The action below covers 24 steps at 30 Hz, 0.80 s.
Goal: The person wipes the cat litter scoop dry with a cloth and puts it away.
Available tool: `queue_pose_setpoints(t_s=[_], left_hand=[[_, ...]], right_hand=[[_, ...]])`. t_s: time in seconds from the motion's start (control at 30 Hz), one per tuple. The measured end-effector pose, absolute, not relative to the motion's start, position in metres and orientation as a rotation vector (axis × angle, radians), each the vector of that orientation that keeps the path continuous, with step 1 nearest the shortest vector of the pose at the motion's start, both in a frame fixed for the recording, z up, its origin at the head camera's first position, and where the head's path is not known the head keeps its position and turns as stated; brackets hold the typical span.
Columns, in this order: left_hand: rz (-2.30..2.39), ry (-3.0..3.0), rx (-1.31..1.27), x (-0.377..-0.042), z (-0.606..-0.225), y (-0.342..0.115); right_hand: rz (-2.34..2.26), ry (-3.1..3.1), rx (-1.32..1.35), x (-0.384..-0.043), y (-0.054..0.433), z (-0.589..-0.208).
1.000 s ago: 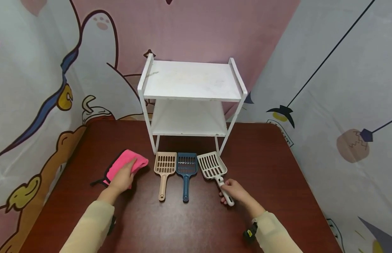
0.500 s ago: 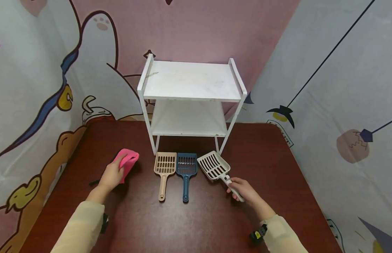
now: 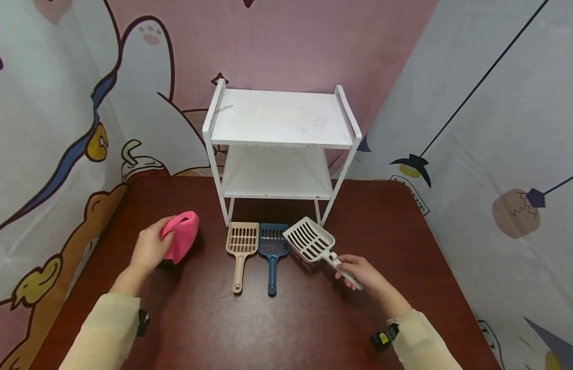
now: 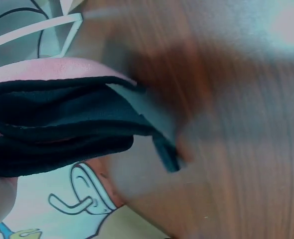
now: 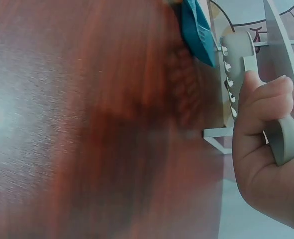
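My left hand grips a folded pink cloth piece with black edging, raised over the left of the table. In the left wrist view its black inner folds hang open, with a dark strap end below. My right hand holds a white litter scoop by its handle, slotted head tilted toward the shelf. The right wrist view shows fingers curled round that handle. A beige litter scoop and a blue litter scoop lie side by side; the white head slightly overlaps the blue one's corner in view.
A white two-tier shelf stands at the back of the dark red-brown table, its front legs just behind the scoops. Cartoon-printed fabric covers the walls behind and at both sides.
My left hand has drawn the pink cloth up and left, folding it more. My right hand has moved right and lifted the white scoop, swinging its handle outward. The other scoops stay put.
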<state>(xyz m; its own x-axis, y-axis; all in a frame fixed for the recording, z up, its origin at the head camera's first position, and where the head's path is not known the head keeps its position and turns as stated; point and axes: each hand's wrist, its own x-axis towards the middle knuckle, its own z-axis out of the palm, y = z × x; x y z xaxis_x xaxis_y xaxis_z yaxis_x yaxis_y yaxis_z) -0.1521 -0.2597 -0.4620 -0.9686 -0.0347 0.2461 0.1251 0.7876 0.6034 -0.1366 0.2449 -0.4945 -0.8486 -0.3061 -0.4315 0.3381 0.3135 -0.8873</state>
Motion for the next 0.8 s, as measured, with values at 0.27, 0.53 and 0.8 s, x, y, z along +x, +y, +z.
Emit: queue_pose_setpoints(t_s=[0.27, 0.53, 0.8], left_hand=[[-0.983, -2.725, -0.16, -0.151, -0.445, -0.25], [-1.025, -2.767, -0.222, -0.152, -0.432, -0.235], [-1.047, -2.747, -0.268, -0.157, -0.417, -0.217]], right_hand=[[-1.516, 2.081, -0.084, -0.145, 0.243, -0.478], [-1.495, 2.061, -0.12, -0.148, 0.239, -0.47], [-1.495, 2.025, -0.139, -0.149, 0.229, -0.465]])
